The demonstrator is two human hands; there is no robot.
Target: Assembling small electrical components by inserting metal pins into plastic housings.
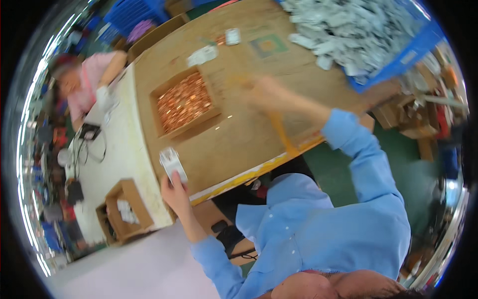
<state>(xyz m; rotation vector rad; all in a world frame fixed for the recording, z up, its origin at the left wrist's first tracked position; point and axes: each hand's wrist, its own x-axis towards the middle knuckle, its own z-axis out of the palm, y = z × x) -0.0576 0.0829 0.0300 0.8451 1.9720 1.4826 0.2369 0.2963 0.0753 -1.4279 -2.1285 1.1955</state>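
Observation:
A white flat plastic part (173, 164) with rounded corners is held in my left hand (175, 193), the thumb pressed on its near end. It is raised over the left front corner of the brown table (239, 134). My right hand (266, 93) is over the middle of the table and smeared by motion; its fingers cannot be made out. Close to it is a blurred yellow-orange strip (281, 132) of unclear kind. An open cardboard box of small copper-coloured metal pieces (184, 102) stands between my hands, toward the far left.
White parts (203, 56) and another white piece (232, 36) lie at the back. A blue crate (398, 62) heaped with pale plastic parts (348, 35) fills the far right. Left, a person in pink (89, 74) sits by a white table (102, 169) bearing a cardboard box (142, 212).

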